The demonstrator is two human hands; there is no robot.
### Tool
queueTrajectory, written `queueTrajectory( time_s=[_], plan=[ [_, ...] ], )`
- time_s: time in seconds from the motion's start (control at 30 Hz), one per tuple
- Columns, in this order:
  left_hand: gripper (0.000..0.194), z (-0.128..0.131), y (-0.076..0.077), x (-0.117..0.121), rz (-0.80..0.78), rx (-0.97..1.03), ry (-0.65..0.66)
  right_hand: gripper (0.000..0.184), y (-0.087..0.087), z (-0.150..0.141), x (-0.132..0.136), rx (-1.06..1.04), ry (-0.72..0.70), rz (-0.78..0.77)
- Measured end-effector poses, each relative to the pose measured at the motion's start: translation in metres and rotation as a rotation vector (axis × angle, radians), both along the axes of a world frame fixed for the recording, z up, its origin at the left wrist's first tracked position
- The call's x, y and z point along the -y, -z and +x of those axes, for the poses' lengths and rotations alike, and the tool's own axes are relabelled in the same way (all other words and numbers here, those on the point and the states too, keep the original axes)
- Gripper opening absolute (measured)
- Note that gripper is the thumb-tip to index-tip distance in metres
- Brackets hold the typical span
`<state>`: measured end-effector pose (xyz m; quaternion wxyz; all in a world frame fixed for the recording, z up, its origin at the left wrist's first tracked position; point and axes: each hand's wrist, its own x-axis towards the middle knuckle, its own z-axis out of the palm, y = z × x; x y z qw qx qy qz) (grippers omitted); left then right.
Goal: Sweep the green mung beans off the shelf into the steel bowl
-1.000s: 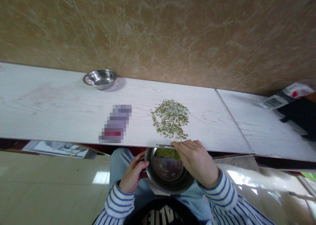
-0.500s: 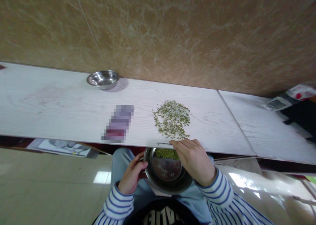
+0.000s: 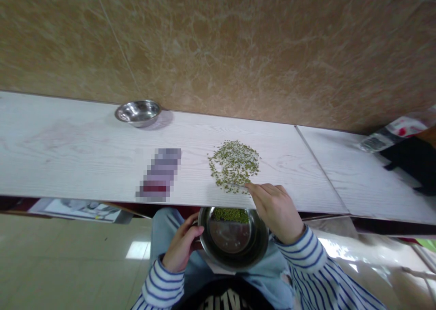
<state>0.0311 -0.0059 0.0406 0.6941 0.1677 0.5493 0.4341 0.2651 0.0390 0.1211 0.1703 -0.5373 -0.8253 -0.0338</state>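
My left hand (image 3: 182,246) is closed on the left rim of a deep steel bowl (image 3: 235,261) held over my lap under the table edge. Small green beans (image 3: 230,215), which look like mung beans, lie along the bowl's far side. My right hand (image 3: 275,210) pinches a thin flat strip (image 3: 237,185), seen nearly edge-on, so its exact kind cannot be made out. The strip touches the near edge of a spread of green beans mixed with white grains (image 3: 235,162) on the white tabletop (image 3: 190,133).
A shallow, shiny steel bowl (image 3: 138,114) stands at the back left against the marbled wall (image 3: 218,51). A pixelated flat object (image 3: 159,174) lies left of the beans. At the far right are a plastic packet (image 3: 391,130) and a black item (image 3: 413,162).
My right hand has moved the strip away from me, from the table's front edge onto the near edge of the bean spread. My left hand keeps its hold on the bowl.
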Motion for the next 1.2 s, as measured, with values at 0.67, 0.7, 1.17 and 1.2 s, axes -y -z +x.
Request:
queueTrajectory(
  time_s=[0.67,0.7,1.17,1.2],
  plan=[
    [0.042,-0.008,0.006,-0.001,-0.002,-0.01,-0.01,0.02,0.0,-0.047,-0.071,0.123,-0.112,-0.044],
    [0.043,-0.008,0.005,-0.002,-0.001,-0.012,-0.011,0.021,0.0,-0.046,-0.069,0.117,-0.118,-0.049],
    [0.047,-0.007,0.01,-0.004,-0.007,0.025,0.022,0.022,0.011,-0.018,-0.048,0.031,-0.182,0.046],
    [0.048,-0.006,0.01,-0.004,-0.011,0.027,0.025,0.021,0.011,-0.016,-0.046,0.03,-0.182,0.05]
  ],
)
